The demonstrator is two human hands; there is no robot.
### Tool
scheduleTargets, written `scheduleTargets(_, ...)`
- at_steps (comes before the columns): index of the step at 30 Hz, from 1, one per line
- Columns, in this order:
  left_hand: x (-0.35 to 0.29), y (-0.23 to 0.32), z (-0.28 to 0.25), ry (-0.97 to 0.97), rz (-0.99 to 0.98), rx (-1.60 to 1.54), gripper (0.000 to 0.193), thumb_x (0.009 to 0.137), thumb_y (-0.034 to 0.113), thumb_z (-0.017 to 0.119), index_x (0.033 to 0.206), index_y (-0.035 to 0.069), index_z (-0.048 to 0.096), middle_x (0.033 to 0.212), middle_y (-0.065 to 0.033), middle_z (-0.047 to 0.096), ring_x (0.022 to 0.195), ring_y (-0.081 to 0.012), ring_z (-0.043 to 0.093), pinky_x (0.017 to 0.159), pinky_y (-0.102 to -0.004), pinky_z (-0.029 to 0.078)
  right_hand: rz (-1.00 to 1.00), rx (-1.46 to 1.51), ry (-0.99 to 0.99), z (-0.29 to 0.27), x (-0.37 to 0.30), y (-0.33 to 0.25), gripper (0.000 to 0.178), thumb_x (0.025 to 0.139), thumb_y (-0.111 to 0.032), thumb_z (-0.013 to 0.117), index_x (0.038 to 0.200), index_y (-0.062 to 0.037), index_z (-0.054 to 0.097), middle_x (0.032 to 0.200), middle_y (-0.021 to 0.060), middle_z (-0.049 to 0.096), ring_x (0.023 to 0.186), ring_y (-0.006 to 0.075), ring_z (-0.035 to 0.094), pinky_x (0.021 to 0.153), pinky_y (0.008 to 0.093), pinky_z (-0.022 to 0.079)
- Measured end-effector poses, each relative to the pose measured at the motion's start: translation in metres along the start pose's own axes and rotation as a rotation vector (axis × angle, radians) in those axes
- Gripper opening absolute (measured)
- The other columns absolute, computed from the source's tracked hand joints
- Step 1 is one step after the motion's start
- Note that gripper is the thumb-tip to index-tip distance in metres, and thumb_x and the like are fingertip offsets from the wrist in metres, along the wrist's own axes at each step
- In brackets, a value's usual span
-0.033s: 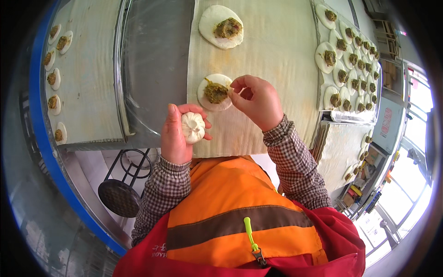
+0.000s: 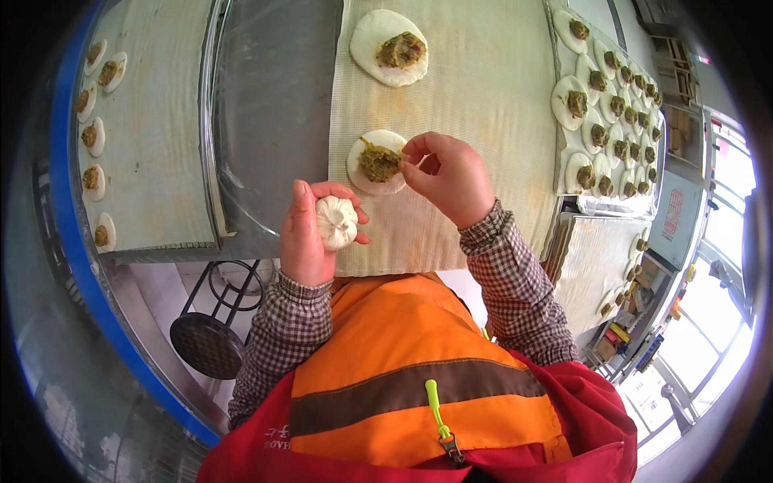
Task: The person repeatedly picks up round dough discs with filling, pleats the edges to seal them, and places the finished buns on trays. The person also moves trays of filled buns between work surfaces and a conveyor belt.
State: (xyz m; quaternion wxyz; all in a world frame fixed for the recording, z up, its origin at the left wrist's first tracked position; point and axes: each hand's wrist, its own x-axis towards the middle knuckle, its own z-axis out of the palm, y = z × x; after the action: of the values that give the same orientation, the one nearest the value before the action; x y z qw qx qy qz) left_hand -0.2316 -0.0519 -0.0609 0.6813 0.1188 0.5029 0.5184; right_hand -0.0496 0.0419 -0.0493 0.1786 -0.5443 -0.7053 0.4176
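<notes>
My left hand [image 2: 312,229] is palm up with a pleated white stuffed bun [image 2: 336,223] cupped in it, the gathered top showing. My right hand [image 2: 449,175] is in a pinch, thumb against forefinger, at the right edge of a flat dough round [image 2: 369,185] with a heap of brown-green filling [image 2: 378,163]. Whether the fingertips hold dough or a bit of filling cannot be made out. Farther off on the same mesh mat [image 2: 499,97] lies another dough round [image 2: 394,74], also topped with filling.
Several filled dough rounds [image 2: 570,103] crowd a tray at the right, above a lower tray [image 2: 594,245] with more. At the left, a second mat [image 2: 157,161] carries several along the blue table edge [image 2: 63,121]. Below stands a round dark stool [image 2: 206,344].
</notes>
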Motion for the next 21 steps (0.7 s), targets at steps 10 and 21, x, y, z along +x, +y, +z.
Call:
scheduleTargets(10, 0.018, 0.023, 0.0, -0.149, -0.072, 0.01, 0.064, 0.097, 0.059, 0.027, 0.091, 0.002, 0.056, 0.078, -0.0109, 0.062, 0.068, -0.0201, 0.064, 0.046, -0.03, 0.053, 0.276, 0.339, -0.004, -0.012, -0.017, -0.022, 0.009, 0.082, -0.002, 0.065, 0.088, 0.0037, 0.063, 0.074, 0.001, 0.063, 0.065, 0.0058, 0.057, 0.059, 0.0206, 0.047)
scheduleTargets(21, 0.015, 0.055, 0.052, -0.426, -0.167, -0.004, 0.063, 0.097, 0.057, 0.029, 0.088, 0.002, 0.057, 0.069, -0.0081, 0.06, 0.053, -0.0158, 0.06, 0.044, -0.0287, 0.053, -0.502, -0.219, 0.246, -0.034, -0.047, -0.099, 0.023, 0.067, -0.002, 0.07, 0.089, -0.0045, 0.066, 0.079, 0.0069, 0.063, 0.067, 0.0232, 0.063, 0.057, 0.0328, 0.051)
